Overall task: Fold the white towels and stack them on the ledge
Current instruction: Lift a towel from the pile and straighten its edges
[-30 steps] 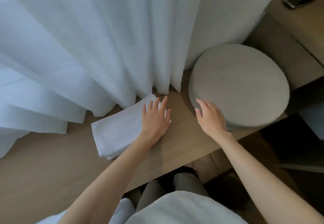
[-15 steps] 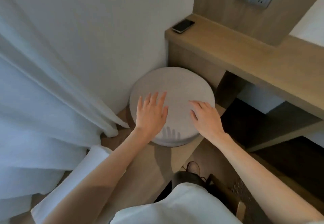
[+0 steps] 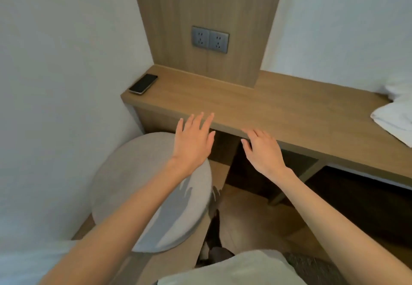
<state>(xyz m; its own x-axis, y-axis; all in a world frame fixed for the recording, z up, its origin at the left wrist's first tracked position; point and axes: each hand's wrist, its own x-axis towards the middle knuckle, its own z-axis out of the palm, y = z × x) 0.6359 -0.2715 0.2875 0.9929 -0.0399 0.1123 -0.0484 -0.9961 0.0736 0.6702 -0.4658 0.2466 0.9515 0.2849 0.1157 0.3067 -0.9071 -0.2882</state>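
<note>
Head: left hand point(image 3: 192, 143), right hand point(image 3: 262, 152) outspread

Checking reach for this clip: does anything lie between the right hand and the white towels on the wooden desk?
Nothing visible does: only bare desk top lies between the right hand and the white towels.

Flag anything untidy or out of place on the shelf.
The white towel at the right end of the shelf lies loosely rumpled, not folded. The phone sits at an angle by the left corner. Nothing else stands out.

Empty hands point(image 3: 193, 143) point(image 3: 264, 153) near wooden desk point(image 3: 278, 110)
</note>
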